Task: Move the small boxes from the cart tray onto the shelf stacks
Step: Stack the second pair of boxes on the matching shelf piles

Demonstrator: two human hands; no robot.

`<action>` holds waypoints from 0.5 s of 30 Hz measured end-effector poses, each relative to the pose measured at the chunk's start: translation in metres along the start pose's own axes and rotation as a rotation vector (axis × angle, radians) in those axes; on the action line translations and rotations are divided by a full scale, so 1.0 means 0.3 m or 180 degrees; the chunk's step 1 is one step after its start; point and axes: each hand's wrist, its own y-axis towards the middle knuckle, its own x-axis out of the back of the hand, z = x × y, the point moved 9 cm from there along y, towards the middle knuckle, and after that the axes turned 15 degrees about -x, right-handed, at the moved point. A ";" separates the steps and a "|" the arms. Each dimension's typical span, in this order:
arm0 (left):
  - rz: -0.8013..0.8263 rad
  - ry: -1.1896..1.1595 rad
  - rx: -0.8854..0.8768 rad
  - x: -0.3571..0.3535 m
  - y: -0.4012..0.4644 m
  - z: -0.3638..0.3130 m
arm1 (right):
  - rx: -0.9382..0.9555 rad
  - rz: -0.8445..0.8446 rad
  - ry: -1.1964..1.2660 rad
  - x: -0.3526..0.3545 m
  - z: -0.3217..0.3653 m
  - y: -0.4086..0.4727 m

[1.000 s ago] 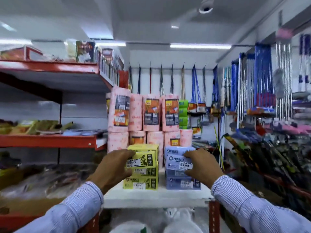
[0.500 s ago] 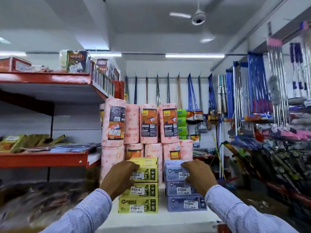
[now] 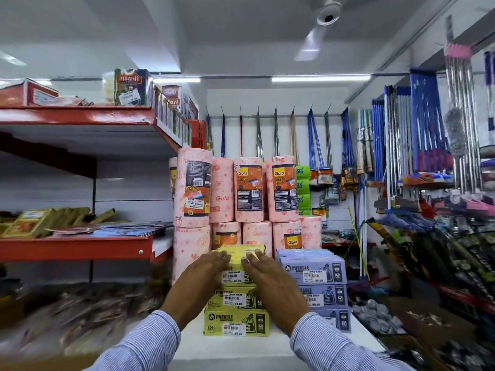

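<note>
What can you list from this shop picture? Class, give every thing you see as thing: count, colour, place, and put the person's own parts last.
yellow boxes: three showing, yellow, stacked on the white shelf, centre
blue boxes: three showing, pale blue-violet, stacked right of the yellow boxes
kitchen towel rolls: two tiers, exact count unclear, pink with orange labels, behind both stacks
white shelf: one, white, under the stacks
red shelves: two levels, red, left side, holding assorted packets
mops and brooms: many, mostly blue and silver, hanging on the back wall and right side
ceiling fan: one, white, top
left hand: one, open, flat on the top yellow box
right hand: one, open, on the same box
</note>
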 end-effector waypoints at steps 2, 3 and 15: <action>-0.0073 -0.0043 0.0025 0.003 -0.013 0.010 | 0.0011 0.0039 0.0008 -0.015 0.013 0.009; -0.0097 -0.0063 0.0019 0.002 -0.016 0.015 | 0.0005 0.0048 0.0026 -0.020 0.013 0.013; -0.0146 -0.0074 -0.0037 -0.021 -0.026 0.048 | -0.0056 0.0032 0.0275 -0.062 -0.035 0.039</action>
